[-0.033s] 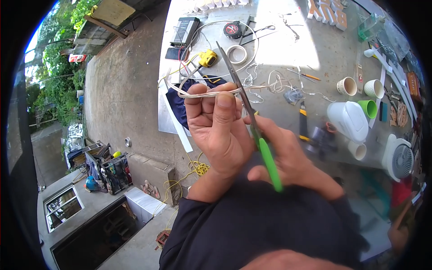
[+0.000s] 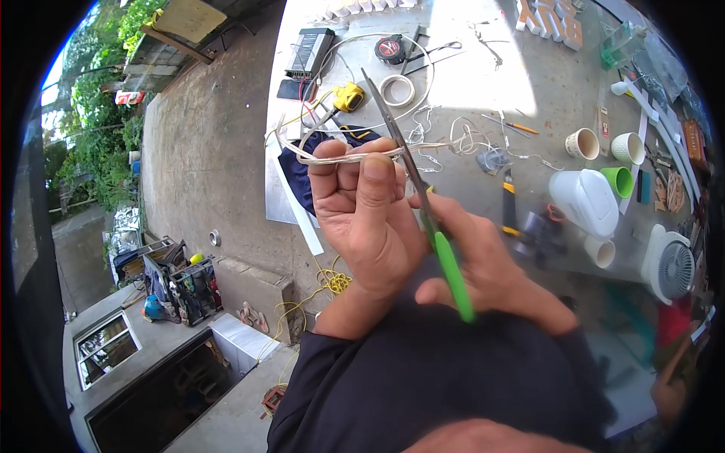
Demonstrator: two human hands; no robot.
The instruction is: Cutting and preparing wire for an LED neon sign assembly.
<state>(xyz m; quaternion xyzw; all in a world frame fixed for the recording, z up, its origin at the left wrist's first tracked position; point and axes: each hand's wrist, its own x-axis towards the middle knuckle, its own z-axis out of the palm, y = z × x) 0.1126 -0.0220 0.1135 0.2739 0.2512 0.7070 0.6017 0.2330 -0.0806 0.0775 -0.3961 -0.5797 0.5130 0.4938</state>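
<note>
My left hand (image 2: 370, 211) is closed, pinching thin white wires (image 2: 340, 160) between thumb and fingers. The wires loop back on the left side and run out past the fingertips to the right. Scissors (image 2: 451, 275) with a green handle are in my right hand (image 2: 487, 260), tilted with the tips up and to the left. Their dark blades (image 2: 389, 121) cross the wires right beside my left fingertips; whether the wires lie between the blades, I cannot tell. My right thumb sticks out below the handle, and part of the grip is hidden.
On the grey table (image 2: 468, 98) lie a yellow tape measure (image 2: 349, 97), a white tape roll (image 2: 397, 91), a power supply (image 2: 311, 53) and a utility knife (image 2: 509, 202). Cups (image 2: 581, 144), a white container (image 2: 583, 202) and a small fan (image 2: 672, 264) stand right. Yellow cord (image 2: 332, 281) hangs below.
</note>
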